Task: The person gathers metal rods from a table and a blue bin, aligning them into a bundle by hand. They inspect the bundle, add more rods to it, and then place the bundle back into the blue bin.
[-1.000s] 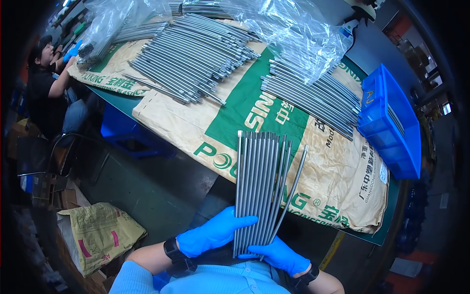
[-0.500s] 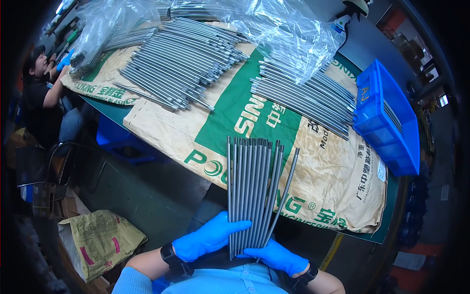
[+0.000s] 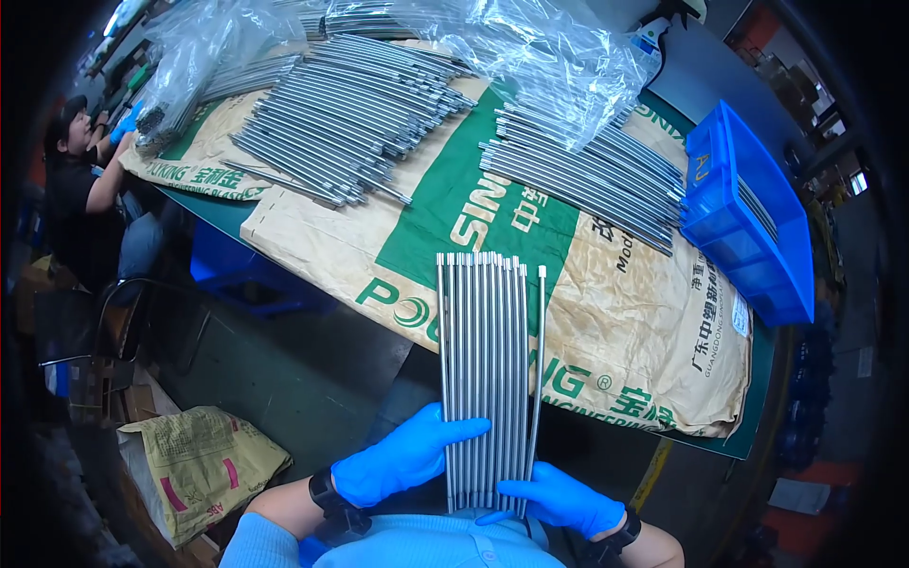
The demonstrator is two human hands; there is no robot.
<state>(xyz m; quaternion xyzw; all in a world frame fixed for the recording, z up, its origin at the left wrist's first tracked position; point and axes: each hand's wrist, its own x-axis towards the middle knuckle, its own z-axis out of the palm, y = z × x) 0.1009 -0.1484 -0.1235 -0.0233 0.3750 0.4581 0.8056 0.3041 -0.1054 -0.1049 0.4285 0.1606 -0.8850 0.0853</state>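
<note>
A fanned bundle of thin metal rods (image 3: 485, 369) stands nearly upright in front of my body, its far ends over the table edge. My left hand (image 3: 402, 456), in a blue glove, is closed round the bundle's left side with the thumb across the rods. Gloved as well, my right hand (image 3: 566, 500) grips the bundle's lower right, thumb over the near ends; the fingers behind are mostly hidden. One rod (image 3: 538, 350) on the right stands apart from the others at its far end.
Brown-and-green sacks (image 3: 322, 241) cover the table. On them lie a large left pile of rods (image 3: 341, 114) and a right pile (image 3: 587, 185), partly under clear plastic (image 3: 540, 57). A blue bin (image 3: 748, 227) sits at the right. A co-worker (image 3: 90, 189) is at the far left.
The rods have spread into a flatter, shinier row, and the loose right rod has swung more upright. My right hand has shifted slightly right.
</note>
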